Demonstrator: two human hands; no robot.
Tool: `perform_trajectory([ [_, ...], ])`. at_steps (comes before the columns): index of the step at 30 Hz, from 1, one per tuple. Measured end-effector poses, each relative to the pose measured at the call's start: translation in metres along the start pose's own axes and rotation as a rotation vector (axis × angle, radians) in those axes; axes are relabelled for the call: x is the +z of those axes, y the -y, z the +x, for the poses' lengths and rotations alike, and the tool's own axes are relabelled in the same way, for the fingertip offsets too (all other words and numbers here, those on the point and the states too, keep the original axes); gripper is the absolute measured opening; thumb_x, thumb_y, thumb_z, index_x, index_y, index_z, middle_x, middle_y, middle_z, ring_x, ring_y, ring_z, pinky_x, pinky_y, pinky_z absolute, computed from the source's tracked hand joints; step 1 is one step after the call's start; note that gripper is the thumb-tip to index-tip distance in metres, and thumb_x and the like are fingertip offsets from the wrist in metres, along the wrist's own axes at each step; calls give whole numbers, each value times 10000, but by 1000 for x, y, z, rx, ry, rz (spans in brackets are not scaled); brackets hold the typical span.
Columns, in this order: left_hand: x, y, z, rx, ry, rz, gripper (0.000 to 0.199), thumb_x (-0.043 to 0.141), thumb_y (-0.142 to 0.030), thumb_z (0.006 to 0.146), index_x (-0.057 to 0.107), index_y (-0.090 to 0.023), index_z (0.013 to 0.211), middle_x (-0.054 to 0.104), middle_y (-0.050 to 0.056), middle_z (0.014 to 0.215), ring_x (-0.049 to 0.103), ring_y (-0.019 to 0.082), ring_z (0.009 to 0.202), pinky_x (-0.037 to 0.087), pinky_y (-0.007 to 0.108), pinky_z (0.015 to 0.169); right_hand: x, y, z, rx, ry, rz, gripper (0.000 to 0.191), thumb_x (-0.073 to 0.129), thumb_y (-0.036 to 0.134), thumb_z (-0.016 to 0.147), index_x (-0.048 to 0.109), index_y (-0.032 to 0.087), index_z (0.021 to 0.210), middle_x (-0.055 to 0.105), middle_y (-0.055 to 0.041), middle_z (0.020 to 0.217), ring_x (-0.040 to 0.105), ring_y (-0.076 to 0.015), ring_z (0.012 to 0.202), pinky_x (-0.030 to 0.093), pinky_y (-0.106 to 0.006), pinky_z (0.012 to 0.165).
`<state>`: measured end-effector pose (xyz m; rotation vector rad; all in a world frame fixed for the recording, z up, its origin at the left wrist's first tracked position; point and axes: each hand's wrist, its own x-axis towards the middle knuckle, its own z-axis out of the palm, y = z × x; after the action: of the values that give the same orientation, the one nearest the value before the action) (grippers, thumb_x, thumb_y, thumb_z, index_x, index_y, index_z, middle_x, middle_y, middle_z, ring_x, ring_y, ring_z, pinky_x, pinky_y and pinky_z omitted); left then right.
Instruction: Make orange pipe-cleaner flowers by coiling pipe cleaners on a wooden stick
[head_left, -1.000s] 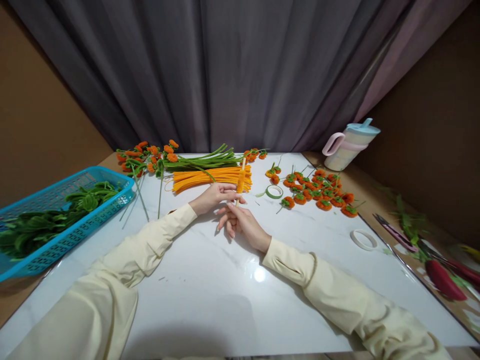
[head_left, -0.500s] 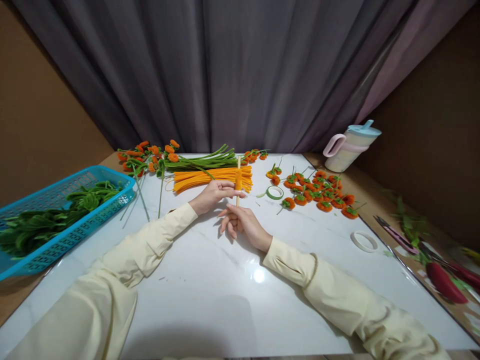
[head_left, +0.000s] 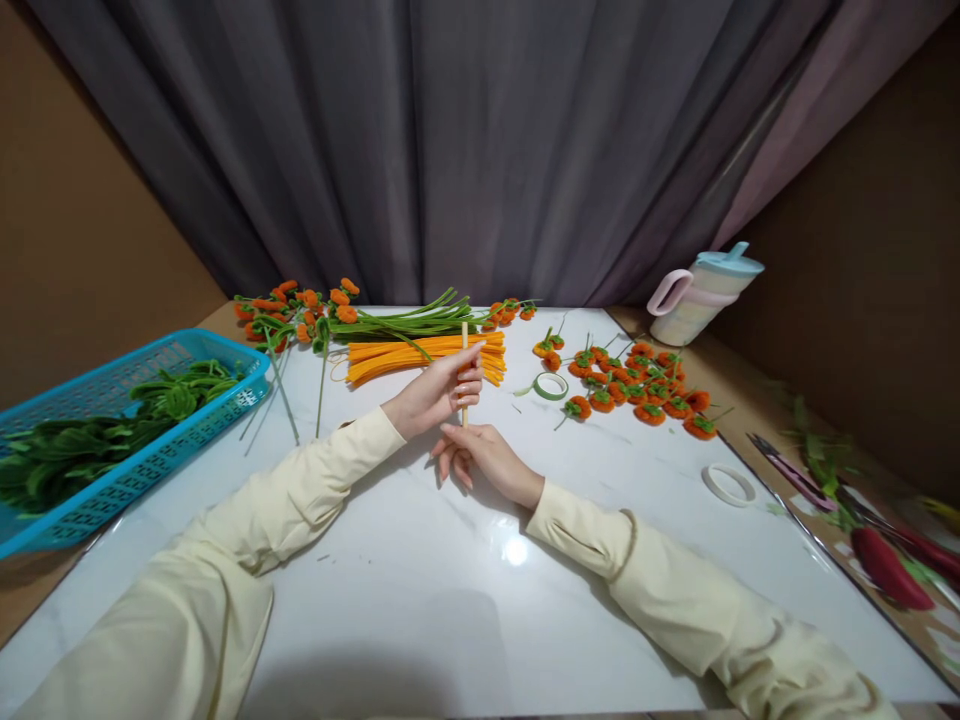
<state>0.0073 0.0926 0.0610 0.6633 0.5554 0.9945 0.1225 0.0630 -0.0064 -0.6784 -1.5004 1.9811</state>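
A thin pale stick (head_left: 465, 332) stands upright between my hands over the white table. My left hand (head_left: 439, 390) is closed, its fingers wrapped round the stick's middle, so the orange coil seen there before is hidden. Below it my right hand (head_left: 496, 462) pinches the stick's lower end between thumb and forefinger, the other fingers loosely curled. Just behind my left hand lies a bundle of orange pipe cleaners (head_left: 397, 358), with green pipe cleaners (head_left: 420, 322) behind that.
Orange flower heads (head_left: 637, 385) lie to the right near green tape (head_left: 551, 386) and a white tape roll (head_left: 728, 485). A blue basket (head_left: 172, 440) of green leaves stands left. Pliers (head_left: 892, 570) and scissors (head_left: 795, 475) lie at the right edge; a cup (head_left: 701, 300) stands behind.
My left hand has gone from a fingertip hold to wrapping round the stick, covering the orange coil. The stick has shifted slightly left, with my right hand still at its lower end.
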Motion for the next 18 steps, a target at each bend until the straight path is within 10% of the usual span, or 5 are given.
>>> perform_trajectory([
  [7,-3,0,2,34,-43,-70,622,375,-746,753,381,-161,539,226,-86,427,217,30,314,187,143,290,2,0,-1,-2,2,-34,429,494,491,820,600,93,700,618,-34,508,408,-51,304,292,-175,328],
  [18,6,-7,-6,-28,-238,-180,456,207,-284,935,303,-165,505,228,-65,385,226,41,262,135,147,281,6,0,-2,1,41,-93,433,476,497,835,595,101,706,609,-19,505,389,-45,318,277,-176,345],
])
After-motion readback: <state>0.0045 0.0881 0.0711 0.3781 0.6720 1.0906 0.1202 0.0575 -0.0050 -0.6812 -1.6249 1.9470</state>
